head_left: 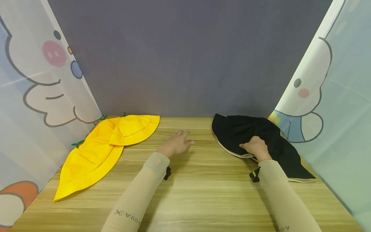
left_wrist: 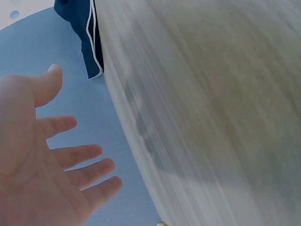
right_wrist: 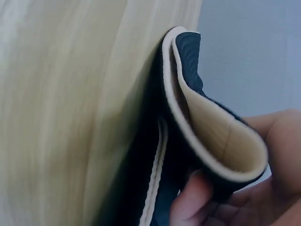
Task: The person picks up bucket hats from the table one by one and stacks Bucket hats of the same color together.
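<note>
At the back right of the table, my right hand (head_left: 256, 148) grips a folded black bucket hat (head_left: 232, 133) with a cream edge. The right wrist view shows the thumb and fingers pinching the bent brim (right_wrist: 225, 146), its pale lining turned outward. Another black hat (head_left: 290, 161) lies partly beneath it, reaching toward the right. Over the middle of the table, my left hand (head_left: 176, 143) is spread and holds nothing. Its fingers are relaxed and apart in the left wrist view, with a dark hat (left_wrist: 82, 28) beyond the thumb.
Yellow hats with green leaf tips overlap along the left side, one yellow hat (head_left: 136, 129) on top and another (head_left: 90, 161) nearer the front. A grey panel (head_left: 185, 58) rises behind the wooden table (head_left: 197, 196). Cartoon-printed curtains (head_left: 342, 129) flank both sides.
</note>
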`<state>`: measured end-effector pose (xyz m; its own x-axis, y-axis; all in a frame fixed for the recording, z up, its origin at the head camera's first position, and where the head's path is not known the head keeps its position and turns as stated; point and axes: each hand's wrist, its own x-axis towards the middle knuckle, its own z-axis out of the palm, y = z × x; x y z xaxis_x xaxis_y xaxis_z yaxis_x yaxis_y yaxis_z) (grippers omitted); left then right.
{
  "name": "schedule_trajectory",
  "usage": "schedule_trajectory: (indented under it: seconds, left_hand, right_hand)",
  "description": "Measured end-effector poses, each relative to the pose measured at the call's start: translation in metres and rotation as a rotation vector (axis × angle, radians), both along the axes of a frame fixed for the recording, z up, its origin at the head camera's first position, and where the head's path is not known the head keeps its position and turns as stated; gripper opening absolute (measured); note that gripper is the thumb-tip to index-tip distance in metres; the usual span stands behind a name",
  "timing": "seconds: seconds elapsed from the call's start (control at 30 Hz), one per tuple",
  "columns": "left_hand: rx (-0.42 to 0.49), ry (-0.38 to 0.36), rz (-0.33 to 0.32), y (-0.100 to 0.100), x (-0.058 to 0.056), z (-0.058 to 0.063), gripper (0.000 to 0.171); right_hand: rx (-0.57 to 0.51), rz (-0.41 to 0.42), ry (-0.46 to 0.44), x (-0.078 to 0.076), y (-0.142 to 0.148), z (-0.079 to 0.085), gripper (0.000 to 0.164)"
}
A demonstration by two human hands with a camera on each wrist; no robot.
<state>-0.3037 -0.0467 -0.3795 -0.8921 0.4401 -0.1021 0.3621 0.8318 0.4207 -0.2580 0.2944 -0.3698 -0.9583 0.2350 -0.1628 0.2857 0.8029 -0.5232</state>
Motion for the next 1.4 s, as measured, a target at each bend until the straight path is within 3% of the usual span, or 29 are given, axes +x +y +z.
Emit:
schedule_trajectory:
  seconds: [0.1,0.43,0.8,1.1,1.4]
  left_hand:
    - [0.014,-0.004,0.001,0.0,0.0,0.002,0.071]
    - [0.048,-0.023,-0.027,0.005,-0.009,0.013,0.074]
    - [0.011,-0.058,-0.077,0.027,-0.01,0.027,0.075]
    - [-0.253,0.037,-0.095,0.046,-0.019,0.017,0.07]
    - [-0.191,0.025,-0.031,0.041,-0.033,0.006,0.069]
  right_hand:
    - [-0.022,0.011,-0.001,-0.002,0.001,-0.001,0.038]
    - [-0.024,0.079,-0.044,-0.001,0.002,0.008,0.07]
    - [-0.005,0.189,-0.037,-0.002,-0.001,0.006,0.072]
    - [0.022,0.289,0.039,0.003,-0.01,0.002,0.07]
    - [0.077,0.392,0.143,0.009,-0.011,0.001,0.063]
